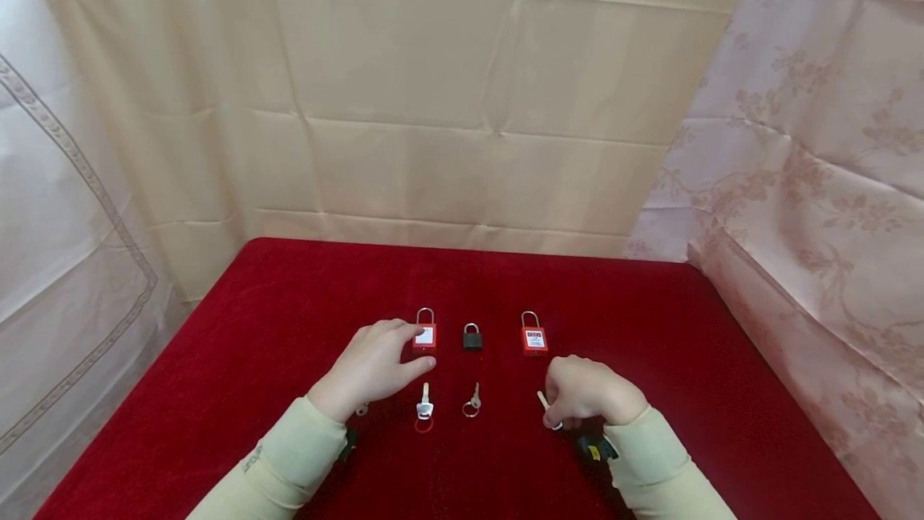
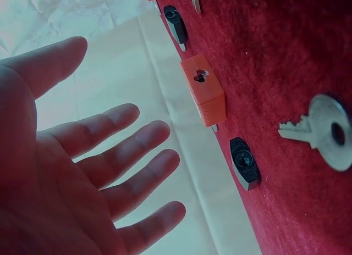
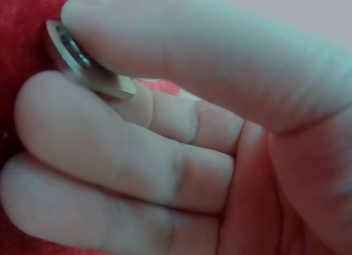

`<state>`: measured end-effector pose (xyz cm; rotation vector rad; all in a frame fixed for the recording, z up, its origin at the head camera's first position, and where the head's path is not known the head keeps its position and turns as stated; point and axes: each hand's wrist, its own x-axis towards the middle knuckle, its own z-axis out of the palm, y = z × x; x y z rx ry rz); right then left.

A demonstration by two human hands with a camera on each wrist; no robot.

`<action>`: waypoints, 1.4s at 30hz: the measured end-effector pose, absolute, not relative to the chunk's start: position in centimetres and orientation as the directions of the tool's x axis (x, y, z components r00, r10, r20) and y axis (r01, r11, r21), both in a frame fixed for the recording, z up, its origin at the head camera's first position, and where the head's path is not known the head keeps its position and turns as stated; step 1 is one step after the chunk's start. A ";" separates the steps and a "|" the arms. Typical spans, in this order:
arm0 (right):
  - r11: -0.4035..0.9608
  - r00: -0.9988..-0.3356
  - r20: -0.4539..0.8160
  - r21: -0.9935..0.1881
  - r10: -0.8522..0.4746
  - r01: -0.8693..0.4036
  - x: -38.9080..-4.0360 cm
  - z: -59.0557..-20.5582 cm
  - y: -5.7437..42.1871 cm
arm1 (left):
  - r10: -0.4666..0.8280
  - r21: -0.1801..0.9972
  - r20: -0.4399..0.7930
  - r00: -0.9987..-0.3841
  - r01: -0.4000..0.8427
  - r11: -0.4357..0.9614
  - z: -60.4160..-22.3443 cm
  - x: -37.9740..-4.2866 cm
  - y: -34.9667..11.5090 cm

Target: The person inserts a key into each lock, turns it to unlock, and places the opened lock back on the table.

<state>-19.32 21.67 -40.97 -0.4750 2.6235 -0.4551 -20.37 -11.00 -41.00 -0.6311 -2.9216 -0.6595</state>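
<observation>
My right hand [image 1: 580, 387] pinches a key [image 1: 544, 400] between thumb and fingers low over the cloth, in front of the right red padlock [image 1: 535, 340]. In the right wrist view the metal key [image 3: 69, 51] sits under the thumb tip against the curled fingers. My left hand [image 1: 375, 363] holds nothing, its fingers extended beside the left red padlock [image 1: 424, 336]; the left wrist view shows them spread. A black padlock [image 1: 472, 338] stands between the red ones. Another black padlock [image 2: 243, 162], hidden in the head view, shows in the left wrist view.
A silver key with a red ring [image 1: 424, 409] and a smaller ringed key [image 1: 473, 402] lie in front of the padlocks. Another key [image 1: 362, 409] is partly covered by the left wrist. Red cloth [image 1: 303, 287] covers the table; beige curtain [image 1: 433, 103] hangs behind.
</observation>
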 end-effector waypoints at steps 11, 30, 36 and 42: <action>0.848 -0.853 -0.267 -0.428 -0.449 -0.312 -19.8 -41.0 22.2 | 0.372 0.407 0.178 -0.911 0.412 0.815 -40.7 -20.2 -11.1; 0.671 -0.963 0.046 -0.709 -0.266 -0.219 -21.4 -39.0 24.0 | 0.313 0.469 0.236 -0.920 0.390 0.792 -38.7 -20.2 -12.8; 0.692 -0.926 0.273 -0.616 -0.260 -0.376 -21.3 -38.5 24.2 | 0.288 0.484 0.260 -0.922 0.382 0.787 -37.8 -20.2 -13.6; 0.707 -0.879 0.407 -0.543 -0.249 -0.452 -21.2 -38.2 24.0 | 0.290 0.490 0.262 -0.921 0.385 0.782 -37.3 -20.0 -13.7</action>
